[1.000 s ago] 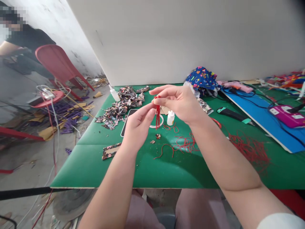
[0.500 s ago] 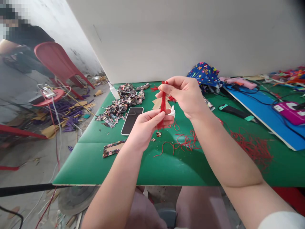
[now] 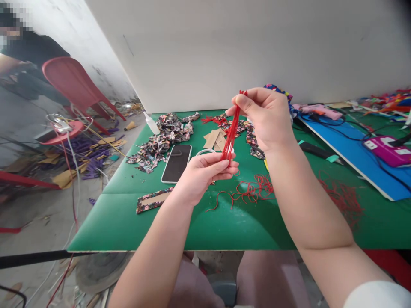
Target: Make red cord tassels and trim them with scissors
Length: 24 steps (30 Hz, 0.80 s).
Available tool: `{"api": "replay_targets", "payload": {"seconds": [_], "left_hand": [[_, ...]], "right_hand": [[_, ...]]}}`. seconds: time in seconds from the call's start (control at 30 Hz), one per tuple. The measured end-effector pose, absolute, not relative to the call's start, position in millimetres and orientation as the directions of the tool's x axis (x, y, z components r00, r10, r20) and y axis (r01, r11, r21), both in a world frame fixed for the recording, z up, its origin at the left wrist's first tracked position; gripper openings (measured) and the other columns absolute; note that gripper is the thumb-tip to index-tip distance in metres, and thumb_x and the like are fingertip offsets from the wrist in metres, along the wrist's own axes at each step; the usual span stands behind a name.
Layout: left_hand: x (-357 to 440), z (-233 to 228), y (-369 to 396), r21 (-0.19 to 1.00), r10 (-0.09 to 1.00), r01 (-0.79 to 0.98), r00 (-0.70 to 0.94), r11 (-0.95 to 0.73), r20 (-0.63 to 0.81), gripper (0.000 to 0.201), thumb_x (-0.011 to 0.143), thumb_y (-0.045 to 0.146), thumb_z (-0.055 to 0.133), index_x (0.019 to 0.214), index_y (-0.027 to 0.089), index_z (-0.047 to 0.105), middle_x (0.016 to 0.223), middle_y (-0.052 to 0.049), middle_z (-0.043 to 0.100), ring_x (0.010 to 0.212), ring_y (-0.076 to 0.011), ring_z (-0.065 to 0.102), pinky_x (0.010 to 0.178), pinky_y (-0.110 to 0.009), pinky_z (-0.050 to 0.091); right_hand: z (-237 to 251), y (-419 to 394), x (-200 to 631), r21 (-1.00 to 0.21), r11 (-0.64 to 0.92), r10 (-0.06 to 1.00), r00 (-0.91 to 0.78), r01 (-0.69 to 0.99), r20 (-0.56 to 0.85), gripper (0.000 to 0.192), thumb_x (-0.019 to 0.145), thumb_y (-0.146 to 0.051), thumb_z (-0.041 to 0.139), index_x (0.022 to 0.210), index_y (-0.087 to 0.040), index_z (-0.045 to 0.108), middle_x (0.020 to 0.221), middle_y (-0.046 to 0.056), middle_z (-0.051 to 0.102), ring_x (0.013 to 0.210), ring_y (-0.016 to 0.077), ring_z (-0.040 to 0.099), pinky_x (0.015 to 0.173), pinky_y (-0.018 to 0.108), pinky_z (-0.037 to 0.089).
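Observation:
A bundle of red cords is stretched at a slant above the table between my two hands. My right hand pinches its upper end between thumb and fingers, with short tips poking out above. Lower down, my left hand is closed around the bottom of the bundle; the cord ends there are hidden by the fingers. Beneath the hands lie loose red threads in a tangle. Behind the bundle are brown card pieces and floral fabric scraps.
The green table also holds a phone, a white glue bottle, a fabric-edged strip, a utility knife, a blue board and a purple device. A person is beside a red chair at left.
My right hand has moved up and to the right with the top of the red cords. The bundle now slants and its strands are spread more. My left hand has shifted slightly right and down.

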<state>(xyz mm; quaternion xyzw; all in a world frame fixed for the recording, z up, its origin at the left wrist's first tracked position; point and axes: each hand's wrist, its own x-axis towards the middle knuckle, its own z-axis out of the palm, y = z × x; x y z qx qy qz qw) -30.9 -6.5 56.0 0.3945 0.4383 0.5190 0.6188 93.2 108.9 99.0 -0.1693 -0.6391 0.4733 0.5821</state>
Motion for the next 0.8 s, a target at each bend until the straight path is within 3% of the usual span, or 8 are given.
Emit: {"api": "replay_targets", "payload": {"seconds": [0.13, 0.33, 0.47, 0.57, 0.63, 0.8], "left_hand": [[-29, 56, -7, 0.941, 0.988, -0.303, 0.075, 0.149, -0.132, 0.021, 0.076, 0.022, 0.065, 0.095, 0.015, 0.069, 0.085, -0.006, 0.072, 0.074, -0.0117, 0.068, 0.073, -0.023, 0.056], [-31, 55, -4, 0.967, 0.99, -0.213, 0.061, 0.137, -0.127, 0.026, 0.072, 0.023, 0.068, 0.098, 0.015, 0.068, 0.09, -0.008, 0.072, 0.08, -0.0154, 0.068, 0.076, -0.028, 0.055], [-39, 54, -1, 0.998, 0.99, -0.01, -0.133, -0.058, 0.057, 0.031, 0.071, 0.026, 0.069, 0.101, 0.018, 0.066, 0.102, -0.008, 0.07, 0.096, -0.0194, 0.065, 0.084, -0.032, 0.053], [-45, 56, -1, 0.96, 0.907, 0.088, -0.314, -0.267, 0.281, 0.025, 0.072, 0.026, 0.068, 0.096, 0.019, 0.066, 0.105, -0.006, 0.069, 0.1, -0.0184, 0.063, 0.09, -0.033, 0.051], [-46, 58, -3, 0.928, 0.86, 0.115, -0.349, -0.355, 0.373, 0.025, 0.073, 0.025, 0.067, 0.098, 0.02, 0.065, 0.103, -0.004, 0.069, 0.103, -0.0184, 0.062, 0.092, -0.034, 0.05], [-35, 64, -7, 0.929, 0.883, 0.112, -0.288, -0.354, 0.371, 0.03, 0.075, 0.025, 0.065, 0.103, 0.024, 0.057, 0.106, -0.004, 0.067, 0.106, -0.02, 0.061, 0.09, -0.034, 0.051]], "right_hand": [[99, 112, 94, -0.768, 0.503, 0.742, -0.258, -0.396, 0.619, 0.006, 0.077, -0.016, 0.063, 0.071, -0.017, 0.065, 0.063, -0.003, 0.064, 0.06, 0.0095, 0.066, 0.065, 0.023, 0.054], [104, 108, 95, -0.778, 0.516, 0.753, -0.244, -0.359, 0.611, 0.008, 0.077, -0.015, 0.062, 0.07, -0.018, 0.063, 0.06, -0.004, 0.065, 0.059, 0.008, 0.064, 0.064, 0.022, 0.052], [107, 100, 96, -0.769, 0.528, 0.729, -0.273, -0.361, 0.628, 0.008, 0.079, -0.017, 0.062, 0.071, -0.018, 0.065, 0.061, -0.003, 0.067, 0.059, 0.0087, 0.064, 0.065, 0.023, 0.051], [108, 95, 95, -0.771, 0.539, 0.722, -0.285, -0.34, 0.631, 0.007, 0.079, -0.019, 0.063, 0.072, -0.017, 0.065, 0.062, -0.001, 0.067, 0.06, 0.0094, 0.064, 0.066, 0.024, 0.051], [108, 92, 93, -0.795, 0.526, 0.733, -0.313, -0.303, 0.604, 0.008, 0.079, -0.022, 0.063, 0.072, -0.018, 0.064, 0.064, -0.001, 0.067, 0.062, 0.0099, 0.064, 0.068, 0.025, 0.052], [105, 81, 83, -0.861, 0.463, 0.754, -0.416, -0.212, 0.508, 0.012, 0.077, -0.029, 0.063, 0.07, -0.019, 0.062, 0.065, -0.004, 0.064, 0.065, 0.0098, 0.064, 0.071, 0.027, 0.054]]}}
